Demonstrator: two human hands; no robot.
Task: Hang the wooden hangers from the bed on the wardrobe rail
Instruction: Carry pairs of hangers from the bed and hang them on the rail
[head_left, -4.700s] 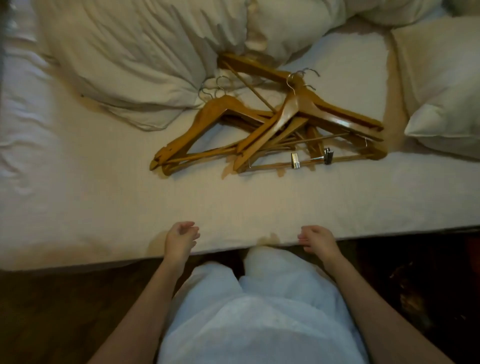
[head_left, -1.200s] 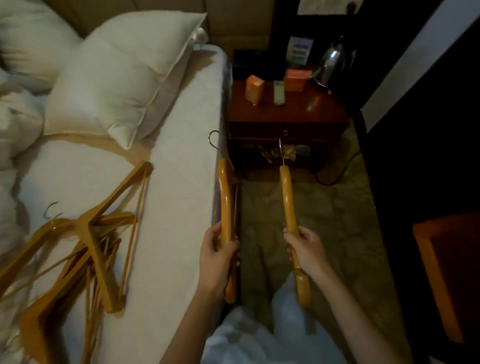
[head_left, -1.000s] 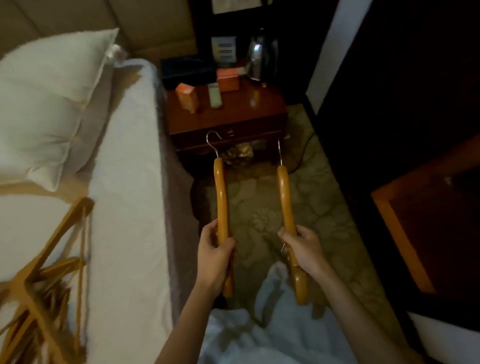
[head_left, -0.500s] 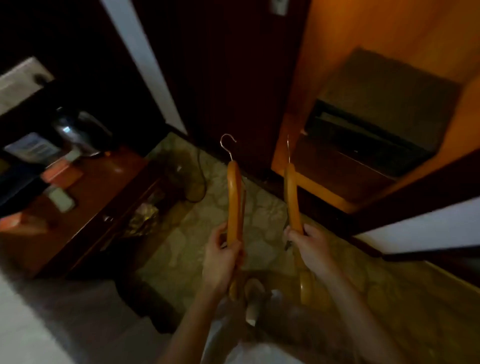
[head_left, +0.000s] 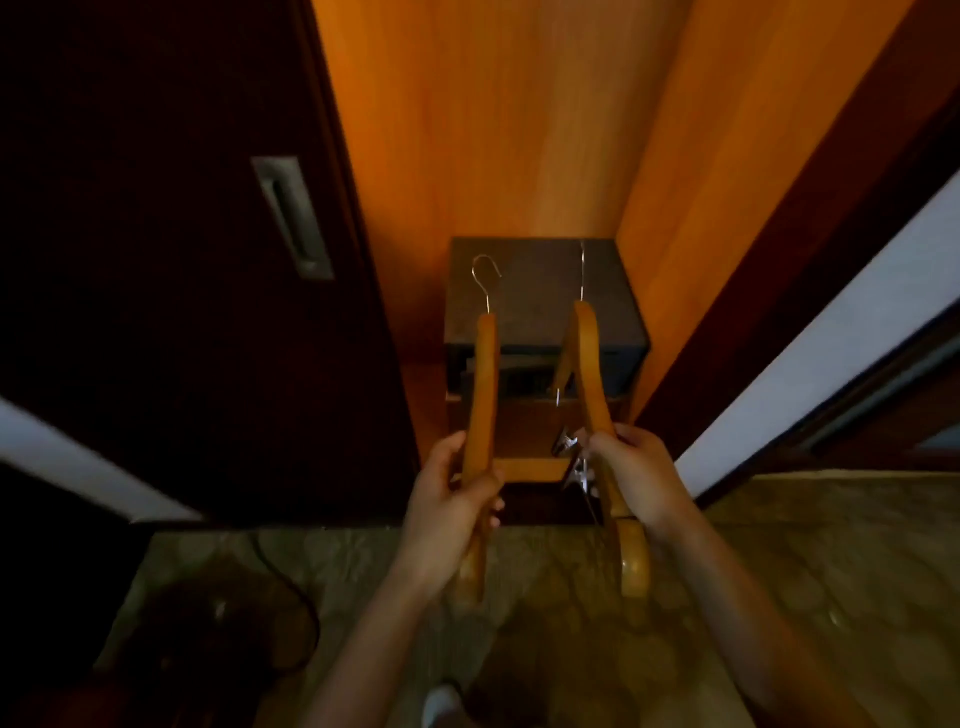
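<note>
I face the open wardrobe (head_left: 519, 130), its orange wood back panel lit. My left hand (head_left: 449, 499) grips a wooden hanger (head_left: 482, 384) held edge-on, its metal hook pointing up. In my right hand (head_left: 631, 475) is a second wooden hanger (head_left: 589, 374) with metal clips near my fingers, its hook also up. Both hangers are held upright in front of the wardrobe opening, side by side. No rail shows in this view, and the bed is out of sight.
A dark grey safe box (head_left: 540, 291) sits on a shelf low in the wardrobe. A dark sliding door (head_left: 182, 260) with a metal recessed handle (head_left: 292, 215) stands at the left. Patterned carpet (head_left: 779, 571) lies underfoot, with a cable (head_left: 291, 587) at the lower left.
I have picked up one hanger in each hand from the bed and turned right, past the nightstand, until the wardrobe opening is straight ahead. The hangers stay upright in my grip.
</note>
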